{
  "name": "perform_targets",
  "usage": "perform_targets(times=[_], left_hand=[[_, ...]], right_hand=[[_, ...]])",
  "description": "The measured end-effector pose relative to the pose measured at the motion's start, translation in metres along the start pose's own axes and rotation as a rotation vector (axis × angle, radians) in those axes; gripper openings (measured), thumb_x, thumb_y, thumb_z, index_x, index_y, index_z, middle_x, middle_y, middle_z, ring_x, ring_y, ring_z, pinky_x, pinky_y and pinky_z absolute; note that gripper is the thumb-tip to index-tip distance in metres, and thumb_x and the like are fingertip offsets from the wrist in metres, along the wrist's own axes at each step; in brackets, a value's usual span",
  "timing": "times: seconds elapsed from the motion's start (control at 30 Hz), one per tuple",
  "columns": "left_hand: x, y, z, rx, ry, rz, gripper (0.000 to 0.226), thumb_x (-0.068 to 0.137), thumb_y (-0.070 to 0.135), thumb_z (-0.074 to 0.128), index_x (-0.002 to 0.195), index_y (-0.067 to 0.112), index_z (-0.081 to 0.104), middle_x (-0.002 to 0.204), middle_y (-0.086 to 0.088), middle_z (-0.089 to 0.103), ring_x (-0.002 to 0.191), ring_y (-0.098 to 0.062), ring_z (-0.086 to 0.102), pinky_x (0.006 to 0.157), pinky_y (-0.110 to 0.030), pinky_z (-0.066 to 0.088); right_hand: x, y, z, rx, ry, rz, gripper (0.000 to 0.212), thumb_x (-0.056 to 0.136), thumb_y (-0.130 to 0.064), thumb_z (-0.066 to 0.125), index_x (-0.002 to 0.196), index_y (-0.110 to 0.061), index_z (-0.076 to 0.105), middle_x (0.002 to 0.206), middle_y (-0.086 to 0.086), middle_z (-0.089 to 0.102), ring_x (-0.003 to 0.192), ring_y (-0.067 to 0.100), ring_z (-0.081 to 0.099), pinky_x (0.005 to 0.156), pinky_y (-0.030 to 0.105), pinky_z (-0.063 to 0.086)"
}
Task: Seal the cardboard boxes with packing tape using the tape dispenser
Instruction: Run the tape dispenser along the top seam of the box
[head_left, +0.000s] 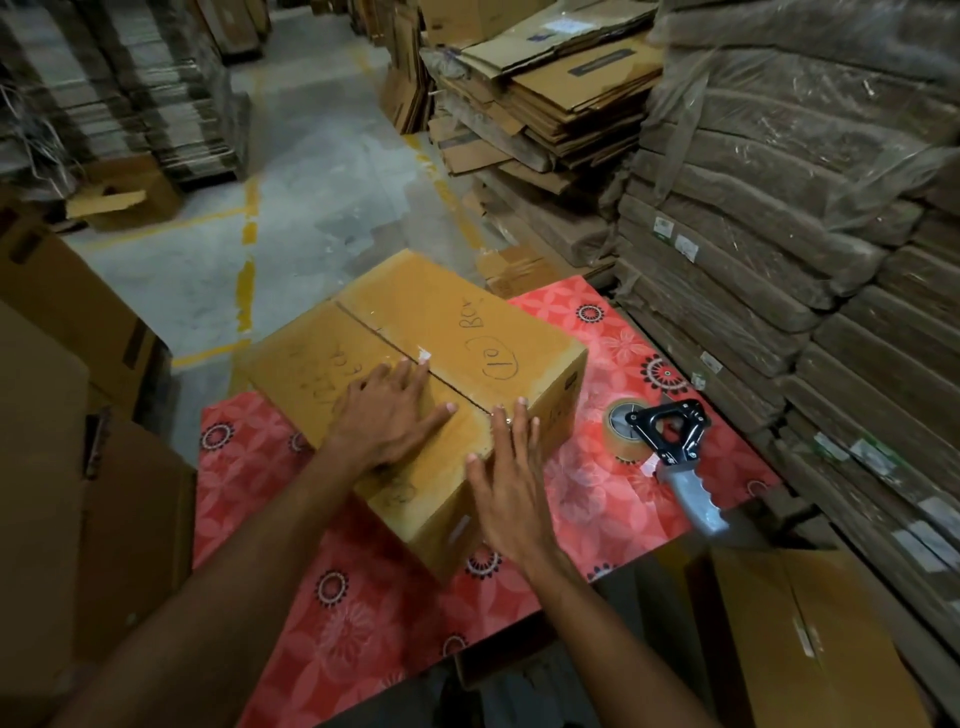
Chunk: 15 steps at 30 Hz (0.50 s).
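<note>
Cardboard box: flaps closed, seam visible, handwriting on top. Tape dispenser: lying apart at box's 3 o'clock, handle toward 5.

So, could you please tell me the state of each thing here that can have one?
cardboard box: flaps closed, seam apparently under glossy tape.
left hand: open, flat on the box top.
right hand: open, flat against the box's near corner.
tape dispenser: unheld, lying on the red cloth, roll loaded.
</note>
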<state>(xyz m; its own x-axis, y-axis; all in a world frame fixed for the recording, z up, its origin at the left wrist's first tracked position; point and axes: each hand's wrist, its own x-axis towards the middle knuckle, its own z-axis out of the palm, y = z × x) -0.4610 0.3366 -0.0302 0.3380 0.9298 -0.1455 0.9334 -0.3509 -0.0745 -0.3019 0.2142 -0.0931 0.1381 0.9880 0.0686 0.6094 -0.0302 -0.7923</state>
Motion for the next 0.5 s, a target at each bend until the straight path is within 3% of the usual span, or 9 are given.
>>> perform_targets(times=[0.1,0.2,0.23,0.3,0.37,0.43,0.5], left_hand=[[-0.026,0.016,-0.007,0.03,-0.014,-0.11,0.098,0.092,0.08,0.012,0.16,0.01,0.016,0.159,-0.021,0.032,0.14,-0.042,0.035,0.111,-0.055,0.032],[-0.058,0.04,-0.006,0.057,0.057,-0.164,0.095,0.097,0.071,0.009,0.154,-0.002,0.03,0.147,-0.026,0.047,0.134,-0.041,0.041,0.106,-0.051,0.038],[-0.066,0.047,-0.003,0.036,0.072,-0.155,0.092,0.099,0.068,0.008,0.154,-0.002,0.028,0.151,-0.026,0.044,0.138,-0.04,0.037,0.109,-0.051,0.037],[-0.076,0.056,0.008,-0.049,0.071,-0.105,0.085,0.102,0.065,0.007,0.159,0.001,0.012,0.167,-0.02,0.013,0.152,-0.037,0.017,0.118,-0.055,0.024],[-0.077,0.064,0.019,-0.122,0.046,-0.05,0.081,0.101,0.066,0.003,0.16,0.011,-0.007,0.166,-0.011,-0.018,0.156,-0.03,-0.008,0.124,-0.057,0.005],[-0.072,0.071,0.024,-0.173,0.049,0.019,0.075,0.101,0.068,0.002,0.159,0.024,-0.016,0.164,-0.005,-0.027,0.153,-0.024,-0.02,0.124,-0.056,-0.008],[-0.064,0.075,0.024,-0.183,0.046,0.076,0.073,0.1,0.068,0.004,0.159,0.03,-0.017,0.163,0.0,-0.028,0.152,-0.02,-0.024,0.123,-0.055,-0.011]], right_hand=[[0.017,0.02,-0.033,0.16,-0.184,-0.098,0.07,0.096,-0.053,0.037,0.16,-0.039,0.011,0.165,-0.021,-0.018,0.154,0.009,-0.015,0.12,0.047,0.01],[0.052,0.039,-0.076,0.194,-0.388,-0.171,0.063,0.1,-0.037,0.053,0.157,-0.037,0.027,0.168,-0.016,-0.003,0.155,0.009,0.0,0.12,0.043,0.009],[0.066,0.041,-0.091,0.184,-0.445,-0.151,0.063,0.1,-0.029,0.058,0.156,-0.037,0.031,0.168,-0.014,0.001,0.155,0.012,0.005,0.12,0.042,0.01],[0.087,0.038,-0.114,0.109,-0.512,-0.091,0.066,0.097,-0.021,0.064,0.154,-0.04,0.035,0.167,-0.011,0.015,0.153,0.019,0.018,0.12,0.043,0.018],[0.091,0.025,-0.122,-0.005,-0.469,-0.065,0.064,0.096,-0.019,0.067,0.152,-0.035,0.041,0.162,-0.004,0.034,0.145,0.025,0.038,0.113,0.039,0.032],[0.071,0.006,-0.115,-0.135,-0.241,-0.038,0.054,0.095,-0.012,0.065,0.146,-0.024,0.05,0.15,0.002,0.052,0.128,0.025,0.058,0.101,0.035,0.043],[0.033,-0.008,-0.095,-0.297,-0.064,-0.015,0.043,0.099,-0.014,0.055,0.142,-0.019,0.052,0.145,0.006,0.056,0.117,0.024,0.062,0.099,0.035,0.05]])
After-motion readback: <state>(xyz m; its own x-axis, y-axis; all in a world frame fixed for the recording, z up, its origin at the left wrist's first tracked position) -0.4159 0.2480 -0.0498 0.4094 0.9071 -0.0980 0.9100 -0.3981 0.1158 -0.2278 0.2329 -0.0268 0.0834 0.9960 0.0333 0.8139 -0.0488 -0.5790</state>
